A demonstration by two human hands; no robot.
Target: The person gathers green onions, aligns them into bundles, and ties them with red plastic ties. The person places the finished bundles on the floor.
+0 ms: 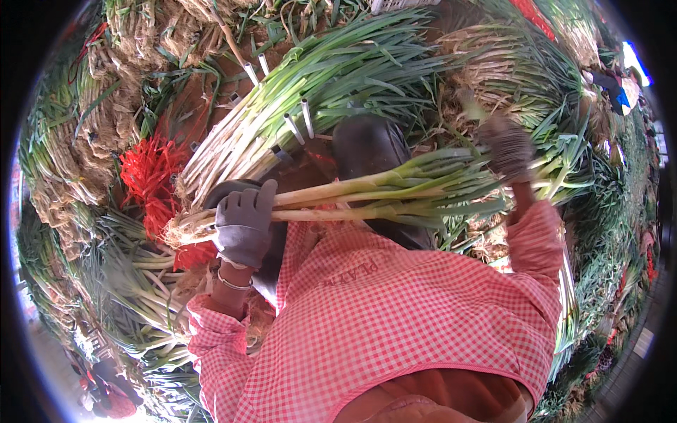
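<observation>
My left hand (244,224), in a grey glove, grips a few long green onions (338,193) just above their roots. Their stalks lie across my lap, and the green leaves fan out to the right. My right hand (506,148), gloved and blurred, is raised by the leaf tips. A pale green blur shows near its fingers, but whether they hold a leaf cannot be told. Beyond my knees a large bundle of green onions (317,90) rests between upright metal posts (307,117), roots towards the left.
Red plastic strips (151,177) hang in a bunch left of the bundle. Heaps of onions with earthy roots (100,111) surround me, with more at the right (597,254). A white plastic crate (402,4) stands at the far edge. Other people (621,95) are at the rim of view.
</observation>
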